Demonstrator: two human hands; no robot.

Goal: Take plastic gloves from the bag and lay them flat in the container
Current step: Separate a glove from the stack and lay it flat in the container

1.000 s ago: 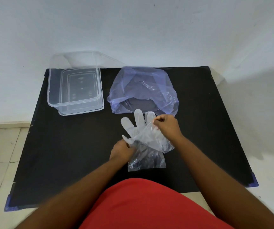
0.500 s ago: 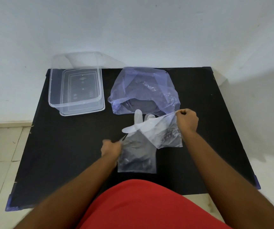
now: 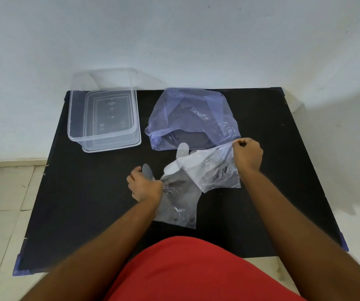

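Observation:
Two clear plastic gloves are being pulled apart over the black table (image 3: 87,203). My left hand (image 3: 145,187) grips one glove (image 3: 179,200) at its thumb side; its cuff hangs toward me. My right hand (image 3: 247,154) pinches a corner of the other glove (image 3: 213,168) and holds it up to the right, with its fingers still overlapping the first glove. The bluish plastic bag (image 3: 193,118) lies crumpled just behind the gloves. The clear rectangular container (image 3: 103,118) stands at the table's far left, with nothing visible inside.
The container rests on its clear lid (image 3: 113,146). A white wall rises directly behind the table. Tiled floor lies to the left, and a red garment on the person's body fills the bottom of the view.
My hands have drawn apart: the right hand moved right and away with one glove, the left hand moved left with the other. The gloves have spread wider.

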